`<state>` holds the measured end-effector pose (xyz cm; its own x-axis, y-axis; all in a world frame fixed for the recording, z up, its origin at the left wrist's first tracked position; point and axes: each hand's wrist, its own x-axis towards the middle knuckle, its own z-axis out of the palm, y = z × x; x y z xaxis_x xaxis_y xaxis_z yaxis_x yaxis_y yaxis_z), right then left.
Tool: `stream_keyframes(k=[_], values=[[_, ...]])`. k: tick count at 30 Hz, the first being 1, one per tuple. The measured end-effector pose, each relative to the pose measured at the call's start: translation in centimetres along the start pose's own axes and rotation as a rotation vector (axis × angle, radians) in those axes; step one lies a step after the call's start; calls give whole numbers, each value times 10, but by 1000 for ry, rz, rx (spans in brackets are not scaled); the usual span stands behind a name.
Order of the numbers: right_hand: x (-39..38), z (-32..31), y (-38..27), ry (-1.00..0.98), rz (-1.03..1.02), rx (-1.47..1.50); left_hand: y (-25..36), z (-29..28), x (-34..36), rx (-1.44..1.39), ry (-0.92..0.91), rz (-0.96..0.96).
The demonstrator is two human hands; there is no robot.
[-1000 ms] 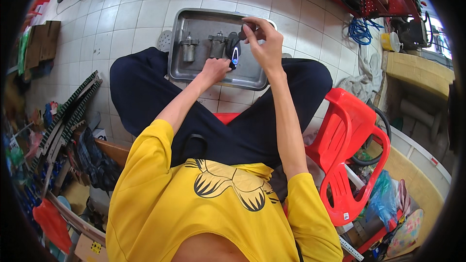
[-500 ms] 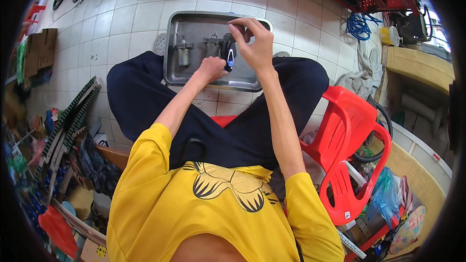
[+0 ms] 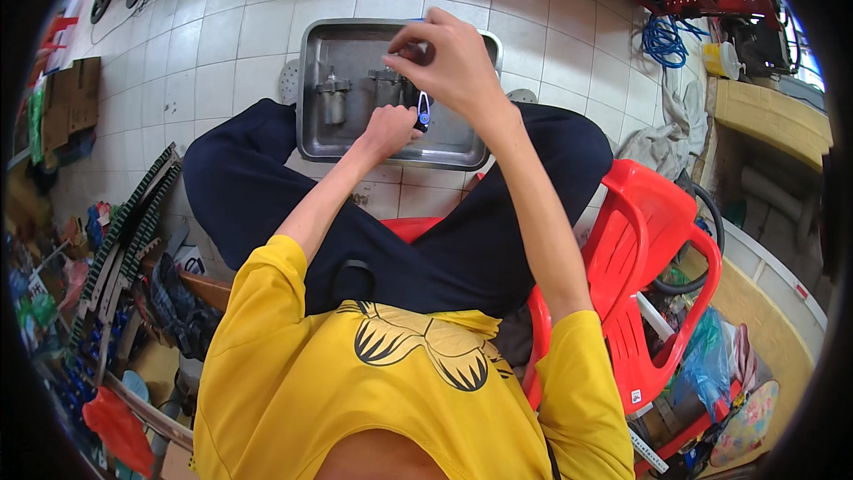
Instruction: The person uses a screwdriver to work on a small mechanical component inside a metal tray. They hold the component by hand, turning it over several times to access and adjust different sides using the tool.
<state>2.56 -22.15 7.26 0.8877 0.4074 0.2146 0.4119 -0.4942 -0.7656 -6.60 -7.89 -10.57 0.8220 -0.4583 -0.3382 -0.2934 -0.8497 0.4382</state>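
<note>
My left hand (image 3: 389, 132) is closed at the near side of a metal tray, around a small dark tool with a blue-and-white loop-shaped end (image 3: 424, 114); its exact kind does not show. Above the tray, my right hand (image 3: 449, 60) is raised with thumb and forefinger curled together. Whatever lies between those fingertips is too small to make out. Inside the tray (image 3: 308, 133) a cylindrical metal part with a flanged top (image 3: 333, 100) stands on the left. A second similar metal part (image 3: 386, 87) is beside it, partly covered by my hands.
The tray rests on white floor tiles (image 3: 267, 27) between my bent legs. A red plastic chair (image 3: 653, 213) is at my right. A blue coiled hose (image 3: 666, 43) lies farther off, near a red rack. Green-edged strips (image 3: 120, 244) and clutter fill the left.
My right hand has moved left and its thumb and forefinger have curled closer together. My left hand stays nearly in place, with the dark tool still in it.
</note>
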Motion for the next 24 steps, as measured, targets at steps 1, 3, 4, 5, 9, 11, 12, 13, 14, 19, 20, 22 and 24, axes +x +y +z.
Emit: stream_keyframes(k=[1,3,4,5,9,11,12,13,14,19,20,22,24], values=[[11,0,0,-65,-20,-37,-1,-1,0,-8,-9,-2],[23,5,-1,-99,-2,-84,0,-1,-1,-29,-17,10],[28,10,0,-82,-1,-79,-1,-3,-1,-37,-10,19],[31,14,2,-64,1,-75,-3,-5,0,-45,-4,30],[18,26,4,55,49,11,-4,-1,3,-8,0,33],[18,21,-2,46,36,16,-8,8,3,-59,37,53],[15,21,-1,20,45,78,-8,14,0,-73,42,56],[15,19,0,-1,47,137,-9,16,-1,-79,54,61],[14,18,0,-23,48,197,-11,17,-1,-86,66,66],[8,-13,-9,-148,27,41,-6,13,1,-35,36,44],[7,-20,-11,-179,67,51,-2,8,0,-24,8,18],[10,-28,-7,-250,86,62,1,1,0,-19,-4,11],[12,-30,-6,-299,89,33,2,-3,-1,-20,-24,5]])
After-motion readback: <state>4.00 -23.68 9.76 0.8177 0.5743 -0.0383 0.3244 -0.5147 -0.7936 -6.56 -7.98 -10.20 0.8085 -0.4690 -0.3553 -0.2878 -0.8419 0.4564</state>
